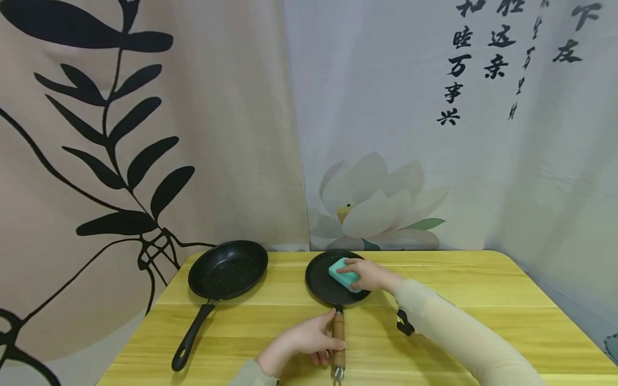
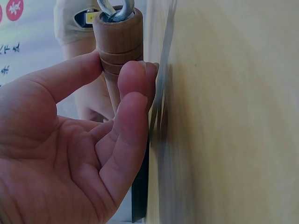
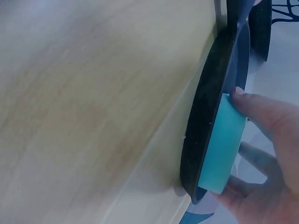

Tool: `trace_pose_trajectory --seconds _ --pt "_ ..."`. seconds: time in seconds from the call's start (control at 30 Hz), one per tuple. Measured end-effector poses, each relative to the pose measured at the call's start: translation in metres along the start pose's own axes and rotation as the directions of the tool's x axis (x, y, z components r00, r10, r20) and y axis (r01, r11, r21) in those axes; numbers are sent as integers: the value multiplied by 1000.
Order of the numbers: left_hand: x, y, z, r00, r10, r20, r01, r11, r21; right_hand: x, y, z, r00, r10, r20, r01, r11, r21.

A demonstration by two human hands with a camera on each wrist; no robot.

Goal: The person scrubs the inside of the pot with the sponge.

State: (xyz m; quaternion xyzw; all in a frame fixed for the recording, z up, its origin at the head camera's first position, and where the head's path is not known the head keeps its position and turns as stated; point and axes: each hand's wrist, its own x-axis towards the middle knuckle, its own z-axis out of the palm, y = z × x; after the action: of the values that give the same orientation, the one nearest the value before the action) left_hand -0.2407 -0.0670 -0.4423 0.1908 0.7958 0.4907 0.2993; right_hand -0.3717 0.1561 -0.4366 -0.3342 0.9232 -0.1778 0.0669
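Observation:
A flat black pan [image 1: 321,281] with a wooden handle [image 1: 339,329] lies on the table near its back edge, handle toward me. My left hand [image 1: 314,335] grips that handle between thumb and fingers; in the left wrist view a metal hanging ring [image 2: 114,11] caps its end. With thumb and fingertips my right hand [image 1: 369,273] holds a turquoise sponge [image 1: 344,272] down on the pan's surface. In the right wrist view the sponge [image 3: 223,144] is a thick block inside the low rim of the pan [image 3: 198,126].
A deeper black frying pan [image 1: 229,271] with a black handle [image 1: 192,338] sits to the left on the wooden table [image 1: 483,300]. Behind the table hangs a curtain [image 1: 241,134] printed with leaves, a flower and writing.

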Motion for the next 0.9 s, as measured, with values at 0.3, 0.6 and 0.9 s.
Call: trace_pose_trajectory --seconds 0.3,0.6,0.9 --pt "0 1 0 1000 0 1 0 1000 16 -6 -5 2 1000 -20 8 20 1000 -6" --pt "0 0 0 1000 -6 7 6 1000 22 -8 -9 5 999 -37 1 37 999 -1" --pt "2 -1 0 1000 5 11 -5 1000 23 -9 -16 6 998 -58 8 59 998 -29"
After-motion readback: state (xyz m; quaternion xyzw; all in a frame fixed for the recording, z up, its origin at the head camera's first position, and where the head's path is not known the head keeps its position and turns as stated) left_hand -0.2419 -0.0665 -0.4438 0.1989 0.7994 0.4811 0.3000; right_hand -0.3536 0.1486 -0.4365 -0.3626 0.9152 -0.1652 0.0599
